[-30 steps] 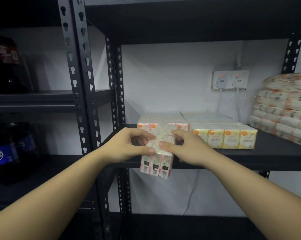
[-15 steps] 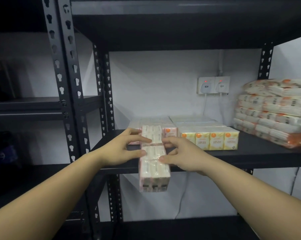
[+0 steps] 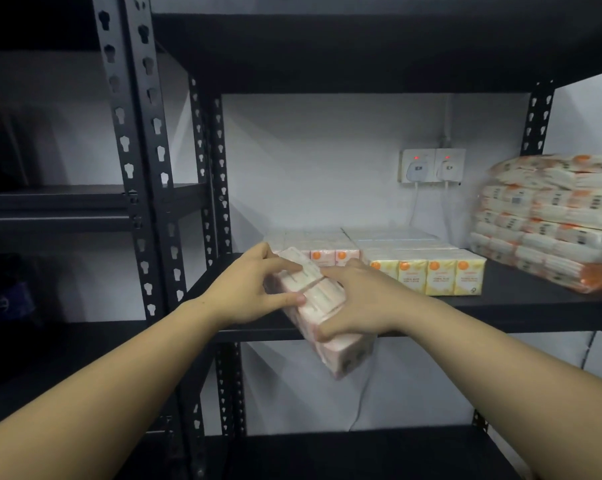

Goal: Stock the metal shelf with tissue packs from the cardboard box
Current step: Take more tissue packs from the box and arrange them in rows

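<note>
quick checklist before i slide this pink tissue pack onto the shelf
1. Both hands on the pink tissue pack: left hand and right hand each have a grip. Ok.
2. Pack level: tilted, near end hanging below the shelf edge. Not ok.
3. Bare shelf in front of the pink row: hidden behind the hands. Cannot tell.
4. Yellow packs upright and aligned. Ok.
5. Large wrapped bundle clear of the path. Ok.

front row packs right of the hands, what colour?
Pale yellow packs with orange dots, head view.
</note>
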Action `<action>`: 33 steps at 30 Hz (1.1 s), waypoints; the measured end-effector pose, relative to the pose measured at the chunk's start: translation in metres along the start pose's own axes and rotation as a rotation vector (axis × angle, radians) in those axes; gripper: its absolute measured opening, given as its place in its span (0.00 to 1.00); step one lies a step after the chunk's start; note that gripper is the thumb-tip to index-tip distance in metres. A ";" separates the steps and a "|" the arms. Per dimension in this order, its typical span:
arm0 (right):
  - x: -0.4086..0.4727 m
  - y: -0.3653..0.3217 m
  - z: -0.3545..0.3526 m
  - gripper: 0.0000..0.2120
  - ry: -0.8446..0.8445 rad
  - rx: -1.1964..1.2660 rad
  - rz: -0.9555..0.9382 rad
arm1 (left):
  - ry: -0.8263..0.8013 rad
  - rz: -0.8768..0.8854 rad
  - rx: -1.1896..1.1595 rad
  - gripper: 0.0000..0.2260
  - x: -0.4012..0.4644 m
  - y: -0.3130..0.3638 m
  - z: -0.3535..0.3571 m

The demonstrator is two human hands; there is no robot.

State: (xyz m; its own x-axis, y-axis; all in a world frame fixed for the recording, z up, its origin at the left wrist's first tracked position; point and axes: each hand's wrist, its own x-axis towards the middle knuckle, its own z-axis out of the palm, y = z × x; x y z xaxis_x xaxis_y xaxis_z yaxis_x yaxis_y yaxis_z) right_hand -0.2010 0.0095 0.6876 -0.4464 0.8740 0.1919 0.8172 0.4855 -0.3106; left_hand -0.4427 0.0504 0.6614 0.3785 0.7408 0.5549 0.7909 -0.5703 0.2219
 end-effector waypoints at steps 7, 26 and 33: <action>0.011 0.022 -0.021 0.32 0.066 0.010 -0.036 | -0.061 0.032 0.043 0.25 0.001 -0.015 -0.007; 0.041 0.068 -0.012 0.26 0.402 -0.253 -0.016 | 0.104 0.049 0.335 0.32 0.017 0.003 0.017; 0.032 0.122 -0.025 0.38 0.386 -0.156 0.100 | 0.068 -0.016 0.368 0.30 0.034 0.001 0.028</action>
State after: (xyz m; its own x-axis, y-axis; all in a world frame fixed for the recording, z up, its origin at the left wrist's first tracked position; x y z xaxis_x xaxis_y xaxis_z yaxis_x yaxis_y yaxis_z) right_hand -0.1068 0.0965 0.6795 -0.2169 0.8315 0.5114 0.9084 0.3638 -0.2062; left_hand -0.4150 0.0850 0.6582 0.3418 0.7159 0.6087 0.9210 -0.3840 -0.0656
